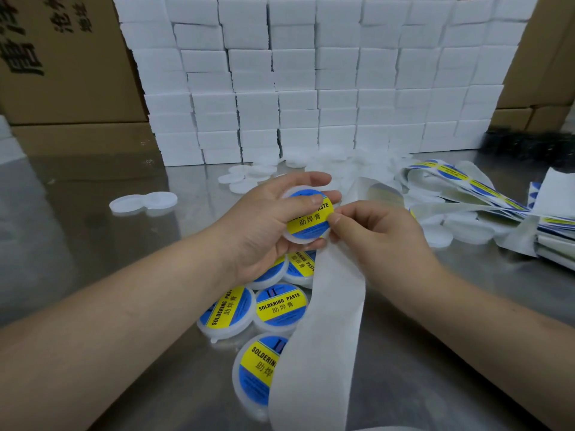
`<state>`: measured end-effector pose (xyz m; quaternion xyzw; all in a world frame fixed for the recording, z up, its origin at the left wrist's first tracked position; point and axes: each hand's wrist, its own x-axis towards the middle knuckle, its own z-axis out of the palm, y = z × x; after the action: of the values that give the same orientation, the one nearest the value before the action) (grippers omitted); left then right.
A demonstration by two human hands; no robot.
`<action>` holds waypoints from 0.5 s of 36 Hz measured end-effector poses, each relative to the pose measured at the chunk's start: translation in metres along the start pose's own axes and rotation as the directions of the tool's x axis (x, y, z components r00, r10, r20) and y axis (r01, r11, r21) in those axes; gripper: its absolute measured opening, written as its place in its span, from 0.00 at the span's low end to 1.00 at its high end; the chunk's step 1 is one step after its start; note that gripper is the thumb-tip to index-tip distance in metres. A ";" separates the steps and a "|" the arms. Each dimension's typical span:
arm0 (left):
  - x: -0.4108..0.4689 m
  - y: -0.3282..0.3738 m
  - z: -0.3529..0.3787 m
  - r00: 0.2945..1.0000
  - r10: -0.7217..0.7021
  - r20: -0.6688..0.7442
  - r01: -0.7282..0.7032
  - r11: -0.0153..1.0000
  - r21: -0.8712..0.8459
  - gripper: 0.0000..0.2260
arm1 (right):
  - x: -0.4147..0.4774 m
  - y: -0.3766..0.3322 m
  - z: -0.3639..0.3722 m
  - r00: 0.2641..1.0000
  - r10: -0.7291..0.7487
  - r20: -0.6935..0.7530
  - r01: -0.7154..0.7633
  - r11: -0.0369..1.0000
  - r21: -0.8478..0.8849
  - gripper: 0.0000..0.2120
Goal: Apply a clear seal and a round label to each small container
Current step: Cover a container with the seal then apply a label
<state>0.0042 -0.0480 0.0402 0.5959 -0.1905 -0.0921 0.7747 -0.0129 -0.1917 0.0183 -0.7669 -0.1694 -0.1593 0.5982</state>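
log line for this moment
left hand holds container | right hand pinches label edge | backing strip hangs down | labelled containers on table

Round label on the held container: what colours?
The round label is blue with a yellow band; head view.

My left hand (261, 219) grips a round white container (298, 237), thumb across its blue-and-yellow label (308, 223). My right hand (379, 234) pinches that label's right edge. A white paper strip (323, 321) runs beneath my right hand, over labelled containers (281, 307) on the tabletop (93, 244).
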 end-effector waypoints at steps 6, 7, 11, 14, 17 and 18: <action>-0.001 -0.003 0.001 0.999 0.043 -0.013 -0.043 0.998 0.035 0.09 | 0.002 0.002 0.001 1.000 -0.004 0.018 0.004 1.000 -0.012 0.17; -0.001 -0.003 0.001 0.999 0.050 -0.017 -0.049 0.998 0.042 0.09 | 0.001 0.003 0.001 1.000 -0.005 0.019 0.006 1.000 -0.011 0.17; -0.002 -0.003 0.001 0.998 0.063 -0.021 -0.061 0.996 0.063 0.10 | 0.002 0.004 0.000 1.000 -0.010 0.006 0.010 1.000 -0.016 0.17; -0.002 -0.003 0.002 0.997 0.070 -0.024 -0.067 0.994 0.083 0.10 | 0.002 0.004 0.000 1.000 -0.016 0.003 0.016 1.000 -0.026 0.16; -0.002 -0.003 0.003 0.997 0.073 -0.033 -0.069 0.993 0.096 0.10 | 0.002 0.004 0.000 1.000 -0.025 -0.003 0.025 0.999 -0.039 0.17; -0.002 -0.002 0.004 0.997 0.074 -0.037 -0.070 0.992 0.103 0.10 | 0.001 0.004 0.000 1.000 -0.026 -0.004 0.026 0.999 -0.043 0.17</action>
<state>0.0006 -0.0510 0.0381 0.6290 -0.2003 -0.0420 0.7500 -0.0099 -0.1926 0.0157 -0.7770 -0.1746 -0.1726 0.5797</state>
